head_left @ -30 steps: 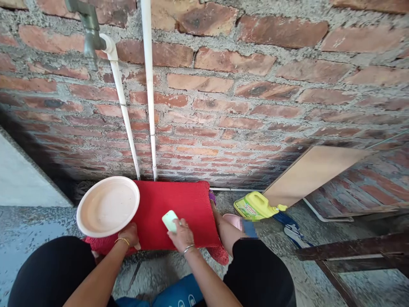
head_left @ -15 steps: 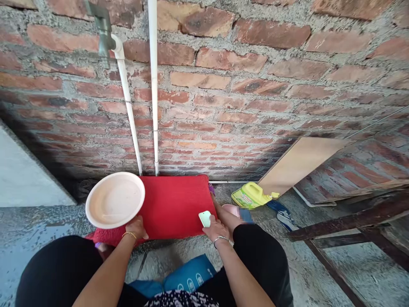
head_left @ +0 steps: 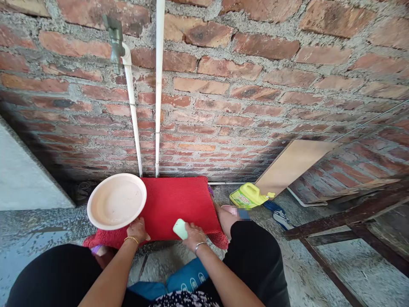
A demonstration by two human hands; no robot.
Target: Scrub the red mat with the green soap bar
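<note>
A red fuzzy cloth lies spread over a low flat surface between my feet, one corner hanging at the front right. My left hand is closed at the cloth's front edge, just under the rim of a pale pink basin; some of its fingers are hidden. The basin stands on the cloth's left end. My right hand grips a flat, rounded pale green brush over the front middle of the cloth. Any bristles are out of sight.
A yellow detergent jug stands right of the cloth, near a leaning board and blue slippers. White pipes and a tap run along the brick wall. A wooden frame is at right, a blue bag below.
My right hand has moved left with the brush, from the cloth's right side to its front middle. The cloth's front right corner now shows. My left hand has hardly moved.
</note>
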